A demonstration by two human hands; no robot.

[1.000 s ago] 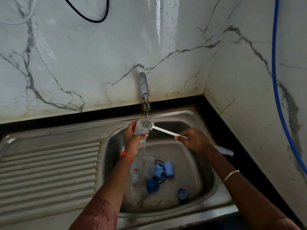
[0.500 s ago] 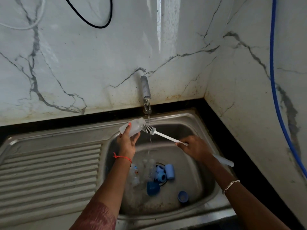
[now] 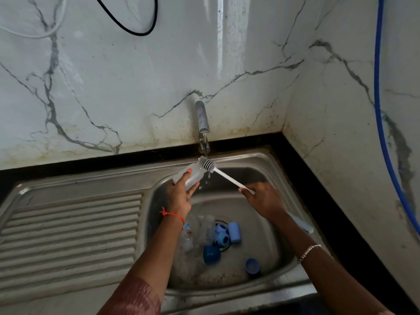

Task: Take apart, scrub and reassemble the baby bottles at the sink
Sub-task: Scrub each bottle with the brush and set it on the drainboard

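Sink: stainless steel sink (image 3: 227, 294), basin at lower centre of the frame, ribbed steel draining board (image 3: 68, 235) at lower left.
Loose parts: dark blue plastic cap (image 3: 211, 254) and small round blue lid (image 3: 252, 266) lay on the basin floor. A pale blue cylindrical cover (image 3: 234, 231) and blue screw rings (image 3: 223, 238) sat at the drain.
Spare bottles: clear plastic bottles (image 3: 204, 228) lay just left of the drain.
Left hand: left hand (image 3: 179, 198) at centre, fingers and thumb wrapped round a translucent white baby bottle (image 3: 193, 175), which was held tilted over the basin.
Right hand: right hand (image 3: 263, 201) right of centre, fingers closed round the handle of a white long-handled bottle brush (image 3: 227, 177). The grey bristle head was just at the bottle's upper right end, under the water stream.
Tap: grey metal tap (image 3: 202, 119) above centre, running.
Wall: white grey-veined marble wall (image 3: 113, 87), with a black looped cable (image 3: 136, 30) at upper centre and a blue hose (image 3: 378, 87) along the right edge.
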